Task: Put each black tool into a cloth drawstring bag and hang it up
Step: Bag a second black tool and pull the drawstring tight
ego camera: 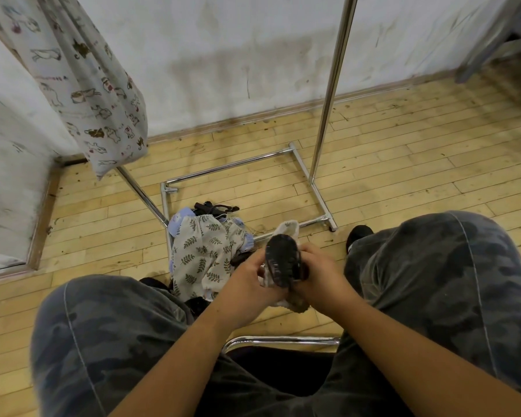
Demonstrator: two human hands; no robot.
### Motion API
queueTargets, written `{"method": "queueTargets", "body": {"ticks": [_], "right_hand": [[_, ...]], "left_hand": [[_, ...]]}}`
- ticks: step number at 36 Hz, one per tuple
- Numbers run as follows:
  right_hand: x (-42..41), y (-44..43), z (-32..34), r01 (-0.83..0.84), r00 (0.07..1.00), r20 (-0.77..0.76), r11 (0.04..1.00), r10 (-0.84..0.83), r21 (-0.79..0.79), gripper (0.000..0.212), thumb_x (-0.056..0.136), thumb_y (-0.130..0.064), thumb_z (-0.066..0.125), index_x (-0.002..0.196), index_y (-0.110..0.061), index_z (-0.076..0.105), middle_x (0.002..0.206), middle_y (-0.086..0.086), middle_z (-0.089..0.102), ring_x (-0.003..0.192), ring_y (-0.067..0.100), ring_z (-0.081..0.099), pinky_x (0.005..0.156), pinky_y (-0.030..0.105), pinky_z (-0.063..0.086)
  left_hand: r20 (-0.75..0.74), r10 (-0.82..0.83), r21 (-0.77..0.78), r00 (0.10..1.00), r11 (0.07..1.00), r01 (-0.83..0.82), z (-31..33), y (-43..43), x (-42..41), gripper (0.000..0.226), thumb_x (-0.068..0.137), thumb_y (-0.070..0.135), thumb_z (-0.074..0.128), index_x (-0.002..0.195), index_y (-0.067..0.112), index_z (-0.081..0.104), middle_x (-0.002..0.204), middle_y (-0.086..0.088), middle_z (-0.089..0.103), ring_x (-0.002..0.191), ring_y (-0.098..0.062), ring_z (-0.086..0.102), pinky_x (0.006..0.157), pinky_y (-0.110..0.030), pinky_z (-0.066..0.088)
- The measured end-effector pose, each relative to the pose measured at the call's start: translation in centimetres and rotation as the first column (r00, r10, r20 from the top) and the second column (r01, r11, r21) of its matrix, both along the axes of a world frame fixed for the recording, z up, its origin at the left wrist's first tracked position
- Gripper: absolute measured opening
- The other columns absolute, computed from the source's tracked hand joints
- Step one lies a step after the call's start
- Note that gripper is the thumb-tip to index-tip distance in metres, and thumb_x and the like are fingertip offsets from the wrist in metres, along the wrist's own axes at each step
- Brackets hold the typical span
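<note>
Between my knees I hold a black tool [282, 260], oval and dark, standing up out of a pale cloth bag [288, 229] bunched around it. My left hand [250, 273] grips the bag and tool from the left; my right hand [315, 270] grips them from the right. On the floor to the left lies a pile of cloth bags, a leaf-print bag [202, 251] on top with blue cloth under it. More black tools [212, 208] lie behind the pile. An animal-print bag [97, 94] hangs at the upper left.
A chrome clothes rack stands ahead: its upright pole [331, 85] rises at right and its base bars [232, 167] lie on the wooden floor. A chrome chair edge [283, 341] shows between my legs. White walls close the corner at left and behind.
</note>
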State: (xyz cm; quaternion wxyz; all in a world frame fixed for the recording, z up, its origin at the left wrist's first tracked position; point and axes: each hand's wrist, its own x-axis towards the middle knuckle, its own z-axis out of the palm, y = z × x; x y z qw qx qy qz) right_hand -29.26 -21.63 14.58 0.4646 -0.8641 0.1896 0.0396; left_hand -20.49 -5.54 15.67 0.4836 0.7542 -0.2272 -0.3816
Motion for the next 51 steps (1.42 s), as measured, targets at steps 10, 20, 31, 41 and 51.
{"method": "queueTargets", "body": {"ticks": [10,20,31,41,51], "right_hand": [[-0.1,0.3,-0.4,-0.054,0.992,0.108,0.996,0.061,-0.065,0.057,0.089,-0.013,0.075,0.138,-0.038,0.059,0.12,-0.015,0.056,0.107,-0.004,0.05,0.091,0.003,0.04],[-0.2,-1.8,-1.2,0.289,0.957,0.026,0.946,-0.289,-0.146,0.04,0.098,-0.008,0.064,0.135,-0.022,0.065,0.118,-0.002,0.065,0.095,0.003,0.057,0.093,0.018,0.047],[-0.3,-2.4,-2.6,0.317,0.905,-0.25,0.938,-0.343,-0.139,0.018,0.104,-0.02,0.058,0.117,-0.013,0.067,0.105,0.002,0.07,0.087,0.013,0.065,0.077,0.026,0.058],[0.2,-1.3,-0.3,0.306,0.952,-0.082,0.938,-0.296,0.163,0.014,0.108,-0.031,0.046,0.098,-0.032,0.057,0.088,-0.002,0.069,0.073,0.016,0.067,0.055,0.027,0.056],[-0.1,0.0,1.1,0.124,0.992,-0.014,0.938,-0.126,0.323,0.017,0.108,-0.033,0.046,0.095,-0.035,0.057,0.094,0.011,0.068,0.089,0.036,0.064,0.071,0.054,0.058]], "left_hand": [[0.158,0.16,-0.071,0.974,0.986,-0.151,0.2,-0.3,-0.1,0.028,0.087,0.018,0.082,0.106,0.035,0.07,0.1,0.019,0.073,0.097,0.0,0.068,0.08,-0.015,0.055],[0.087,0.288,0.001,0.954,0.957,-0.289,-0.6,1.3,1.1,0.034,0.089,0.009,0.078,0.116,0.027,0.067,0.11,0.008,0.068,0.094,0.006,0.064,0.081,-0.019,0.055],[0.163,0.215,-0.067,0.963,0.976,-0.206,0.1,1.3,0.5,0.042,0.074,0.041,0.079,0.111,0.027,0.069,0.111,0.008,0.069,0.106,-0.006,0.065,0.094,-0.03,0.056],[0.356,0.116,0.023,0.927,0.991,-0.133,-1.4,0.8,0.0,0.054,0.082,-0.01,0.075,0.102,0.037,0.058,0.102,0.016,0.062,0.093,0.012,0.06,0.081,-0.007,0.047],[0.354,0.236,0.074,0.905,0.958,-0.279,-4.1,1.1,1.4,0.043,0.084,0.006,0.072,0.111,0.037,0.06,0.117,0.002,0.066,0.108,-0.018,0.064,0.098,-0.037,0.054]]}}
